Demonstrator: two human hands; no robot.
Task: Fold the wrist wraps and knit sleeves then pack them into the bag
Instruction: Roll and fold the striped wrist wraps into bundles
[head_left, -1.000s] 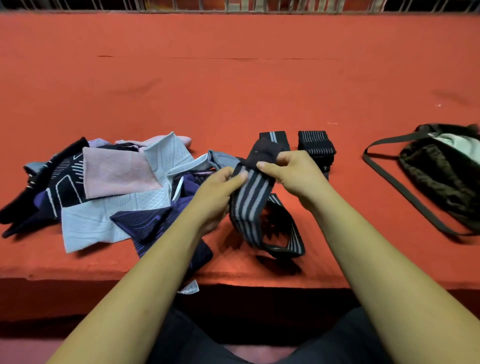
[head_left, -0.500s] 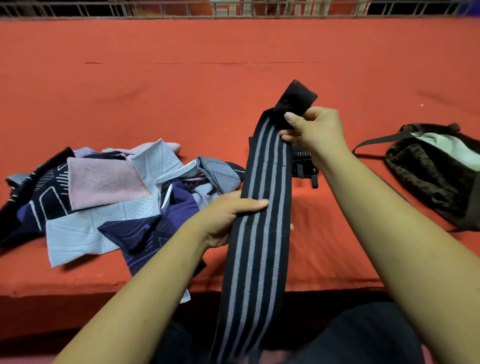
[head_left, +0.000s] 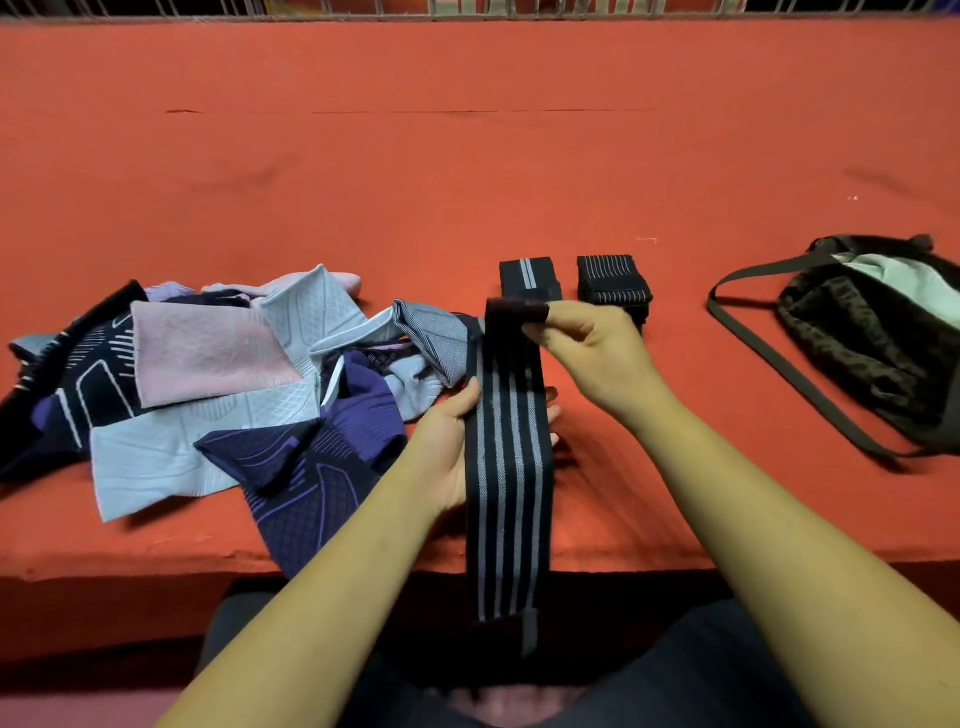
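Observation:
A long black wrist wrap (head_left: 506, 467) with grey stripes hangs stretched over the table's front edge. My right hand (head_left: 587, 353) pinches its top end, which is bent over. My left hand (head_left: 447, 452) holds the wrap's middle from the left, fingers behind it. Two folded black wraps (head_left: 530, 278) (head_left: 613, 283) lie side by side just beyond my hands. A loose pile of knit sleeves (head_left: 218, 384) in pink, pale blue, purple and black covers the left. The dark bag (head_left: 872, 343) lies at the right, open, with something pale green inside.
The table (head_left: 467, 166) is covered in orange-red cloth. The bag's long strap (head_left: 769, 358) loops across the cloth toward my right arm. A metal railing (head_left: 467, 8) runs along the far edge. My dark-clothed lap is below the front edge.
My right hand has come down from high above the table to near the folded wraps, bending the wrap's top end over. The wrap's lower end with its tab now shows.

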